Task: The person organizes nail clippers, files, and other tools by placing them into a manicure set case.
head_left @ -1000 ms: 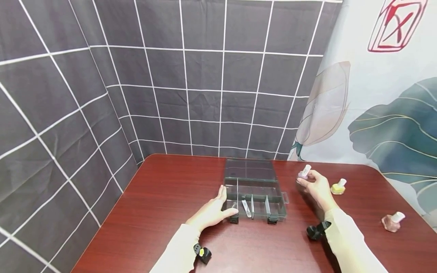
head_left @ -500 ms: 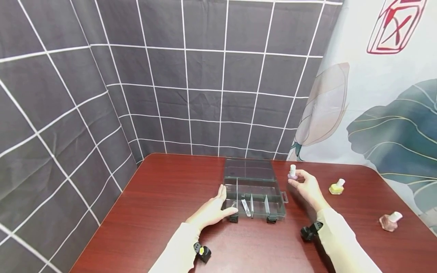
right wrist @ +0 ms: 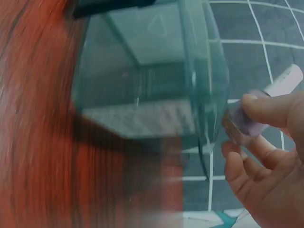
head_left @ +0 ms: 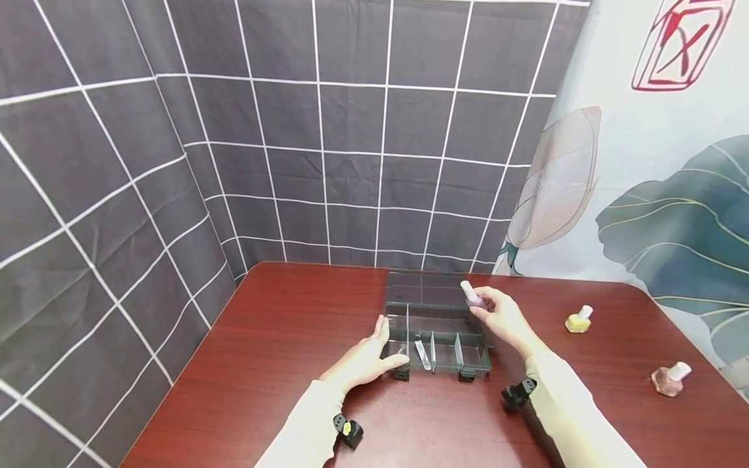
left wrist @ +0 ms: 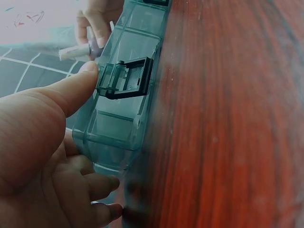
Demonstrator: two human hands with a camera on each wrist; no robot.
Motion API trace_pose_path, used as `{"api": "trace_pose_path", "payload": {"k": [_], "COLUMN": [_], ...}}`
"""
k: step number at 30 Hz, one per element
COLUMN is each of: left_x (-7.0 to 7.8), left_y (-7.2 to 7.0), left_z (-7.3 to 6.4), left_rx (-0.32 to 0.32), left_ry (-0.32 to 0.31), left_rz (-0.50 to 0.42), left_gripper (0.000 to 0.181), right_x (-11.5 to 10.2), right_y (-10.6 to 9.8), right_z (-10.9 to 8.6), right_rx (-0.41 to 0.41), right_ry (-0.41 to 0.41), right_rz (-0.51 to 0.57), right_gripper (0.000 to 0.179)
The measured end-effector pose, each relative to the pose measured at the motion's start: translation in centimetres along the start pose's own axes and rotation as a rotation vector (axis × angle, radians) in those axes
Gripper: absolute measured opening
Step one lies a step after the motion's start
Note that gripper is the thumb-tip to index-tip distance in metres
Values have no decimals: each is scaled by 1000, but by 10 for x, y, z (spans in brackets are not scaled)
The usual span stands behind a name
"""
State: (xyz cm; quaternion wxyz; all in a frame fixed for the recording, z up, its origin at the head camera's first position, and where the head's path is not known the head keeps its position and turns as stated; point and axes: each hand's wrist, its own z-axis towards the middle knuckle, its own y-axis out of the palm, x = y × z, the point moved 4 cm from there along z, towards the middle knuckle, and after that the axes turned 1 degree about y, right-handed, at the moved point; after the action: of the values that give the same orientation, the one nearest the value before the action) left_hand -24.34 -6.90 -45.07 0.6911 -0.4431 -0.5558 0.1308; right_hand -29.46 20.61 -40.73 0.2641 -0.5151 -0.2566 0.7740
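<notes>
A clear greenish plastic compartment box [head_left: 441, 316] lies on the table with its lid [head_left: 427, 289] laid back. My left hand [head_left: 358, 361] rests along its left end, the fingers fairly straight at the side and the thumb at the front rim. In the left wrist view, the thumb [left wrist: 78, 92] touches the box beside a black latch [left wrist: 128, 78]. My right hand [head_left: 506, 323] pinches a nail polish bottle [right wrist: 247, 116] with purple polish and a white cap. It holds the bottle tilted at the box's right back, overlapping the lid in the head view.
A small flat silver tool [head_left: 422, 355] lies in a front compartment. Right of the box stand a yellow nail polish bottle [head_left: 578, 322] and, nearer, a pinkish-brown one [head_left: 667, 381]. Grey gridded cloth [head_left: 345, 175] hangs behind the reddish table [head_left: 281, 338].
My right hand has carried the purple nail polish bottle leftward, from the table's right part to the box's right back. The left hand and the box have stayed put.
</notes>
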Motion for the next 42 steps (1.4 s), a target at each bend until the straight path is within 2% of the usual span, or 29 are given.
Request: {"api": "trace_pose_path", "payload": {"k": [6, 15, 21, 26, 35, 42], "left_x": [1, 0, 1, 0, 1, -2], "left_y": [0, 2, 1, 1, 2, 1], "left_z": [1, 1, 2, 2, 2, 2], "left_rx": [10, 15, 13, 18, 5, 2], "left_ry": [9, 7, 18, 25, 13, -2], "left_rz": [12, 31, 33, 34, 13, 3], "left_gripper": [89, 88, 89, 89, 89, 89], "right_x": [-18, -30, -27, -23, -21, -21], "right_y": [19, 41, 48, 52, 56, 52], "right_z": [3, 3, 3, 3, 1, 0], "right_rx": [-80, -159, -216, -272, -375, -352], "right_ry": [-112, -178, -175, -161, -166, -141], "right_rz": [-63, -90, -111, -81, -90, -87], "right_gripper": [25, 23, 22, 20, 16, 15]}}
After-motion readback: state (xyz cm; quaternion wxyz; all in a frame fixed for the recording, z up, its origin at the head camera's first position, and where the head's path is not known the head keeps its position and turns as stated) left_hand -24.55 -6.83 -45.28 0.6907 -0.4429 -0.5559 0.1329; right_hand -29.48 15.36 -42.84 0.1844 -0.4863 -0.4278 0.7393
